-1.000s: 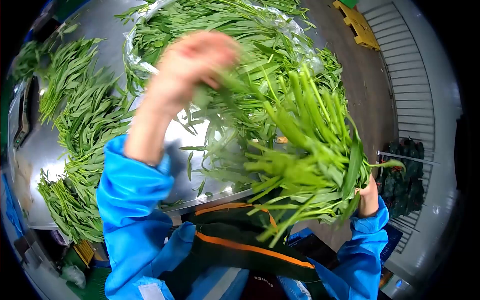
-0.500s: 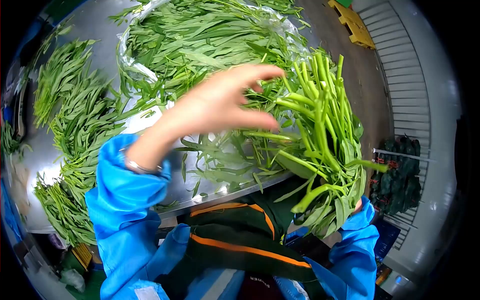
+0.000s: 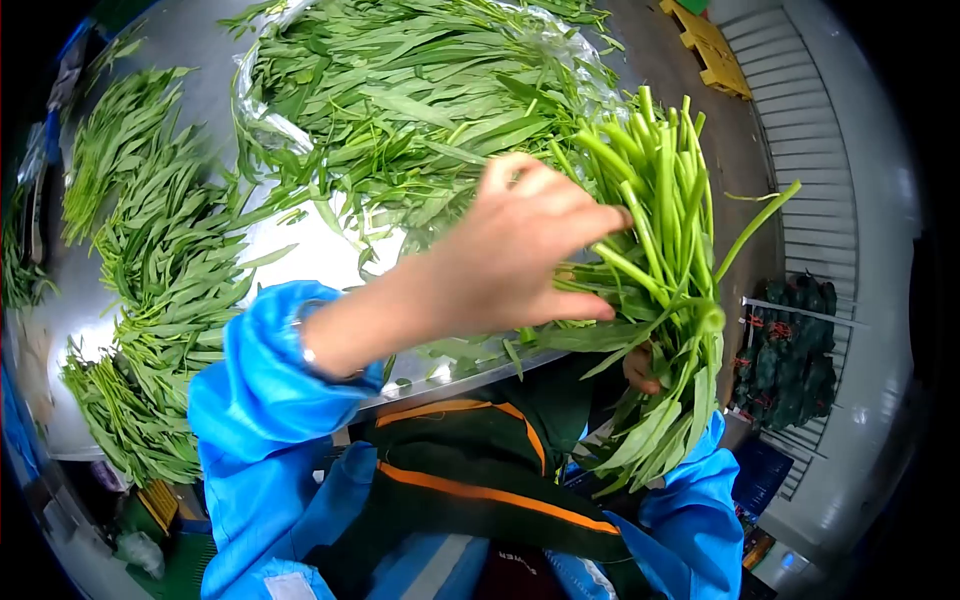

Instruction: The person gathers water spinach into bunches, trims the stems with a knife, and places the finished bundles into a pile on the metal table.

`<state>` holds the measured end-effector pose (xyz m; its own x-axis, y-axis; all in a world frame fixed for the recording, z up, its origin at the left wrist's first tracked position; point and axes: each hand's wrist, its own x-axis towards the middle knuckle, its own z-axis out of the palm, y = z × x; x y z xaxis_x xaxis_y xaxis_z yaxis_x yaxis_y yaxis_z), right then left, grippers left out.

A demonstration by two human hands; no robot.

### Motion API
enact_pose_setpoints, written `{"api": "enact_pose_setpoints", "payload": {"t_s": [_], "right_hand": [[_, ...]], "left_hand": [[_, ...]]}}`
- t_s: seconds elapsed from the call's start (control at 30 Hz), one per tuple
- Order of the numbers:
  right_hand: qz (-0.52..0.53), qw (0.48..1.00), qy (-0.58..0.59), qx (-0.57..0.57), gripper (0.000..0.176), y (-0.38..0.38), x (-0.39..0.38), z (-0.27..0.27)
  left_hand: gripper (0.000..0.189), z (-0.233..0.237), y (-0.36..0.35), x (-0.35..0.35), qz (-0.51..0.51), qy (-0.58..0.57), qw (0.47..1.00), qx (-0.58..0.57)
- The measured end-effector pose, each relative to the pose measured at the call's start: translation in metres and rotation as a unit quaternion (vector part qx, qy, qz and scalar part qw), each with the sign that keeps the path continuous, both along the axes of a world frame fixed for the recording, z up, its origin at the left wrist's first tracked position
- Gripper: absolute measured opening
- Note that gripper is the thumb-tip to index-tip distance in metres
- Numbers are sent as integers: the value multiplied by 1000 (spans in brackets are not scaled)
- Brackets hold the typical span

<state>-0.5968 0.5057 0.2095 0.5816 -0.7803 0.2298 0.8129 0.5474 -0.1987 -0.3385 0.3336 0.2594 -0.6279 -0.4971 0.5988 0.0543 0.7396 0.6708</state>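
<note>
A thick bunch of water spinach point(image 3: 665, 210) stands stems-up at the right, its leaves hanging below. My right hand point(image 3: 640, 370) is wrapped round the bunch from below and mostly hidden by leaves; a few fingertips show. My left hand point(image 3: 530, 245) is close to the left side of the stems, thumb and forefinger apart, and nothing shows between them. One stem sticks out from the bunch to the right. Behind my left hand lies a big heap of water spinach point(image 3: 400, 90) on clear plastic sheeting point(image 3: 270, 120).
A metal table point(image 3: 215, 45) carries the heap, and loose leaves lie near its front edge. More water spinach point(image 3: 165, 230) is laid in a row along the left. At the right are a yellow pallet point(image 3: 708, 50), a wall rack point(image 3: 822, 190) and dark netted bundles point(image 3: 790, 345).
My left hand has moved right and down, close to the stems. The bunch has turned slightly, and fingertips of my right hand now show among the leaves.
</note>
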Motion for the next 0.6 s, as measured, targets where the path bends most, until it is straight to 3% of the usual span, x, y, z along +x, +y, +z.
{"api": "enact_pose_setpoints", "payload": {"t_s": [0.03,0.13,0.2,0.27,0.3,0.4,0.43,0.47,0.5,0.57,0.6], "right_hand": [[4,1000,-2,-1,64,-1,0,0],[14,1000,-9,-14,63,1,1,-4],[45,999,-28,-7,64,4,-2,-9],[51,997,-42,38,63,16,-7,-11],[35,996,-40,72,62,24,-7,-9],[157,978,-135,36,59,-1,3,-20],[163,981,-109,15,59,-8,4,-10],[168,982,-83,-6,60,-15,5,0],[174,983,-58,-29,61,-22,6,10],[176,982,-47,-46,63,-31,14,15],[163,985,-56,-23,62,-23,12,9]], "left_hand": [[32,-3,6,-7,1,14,1000,13],[24,-9,-17,8,-144,15,970,195],[15,1,-38,32,-194,-125,936,265],[14,-1,-52,53,-169,-109,870,450],[17,-3,-60,62,-166,-103,885,422],[26,-22,-83,83,13,-6,883,468],[28,-24,-81,82,122,-88,953,262],[29,-25,-77,78,222,-163,961,38],[30,-25,-73,73,309,-227,905,-187],[40,-9,-58,48,72,-157,984,-34],[47,0,-50,36,-75,-176,977,93]]}}
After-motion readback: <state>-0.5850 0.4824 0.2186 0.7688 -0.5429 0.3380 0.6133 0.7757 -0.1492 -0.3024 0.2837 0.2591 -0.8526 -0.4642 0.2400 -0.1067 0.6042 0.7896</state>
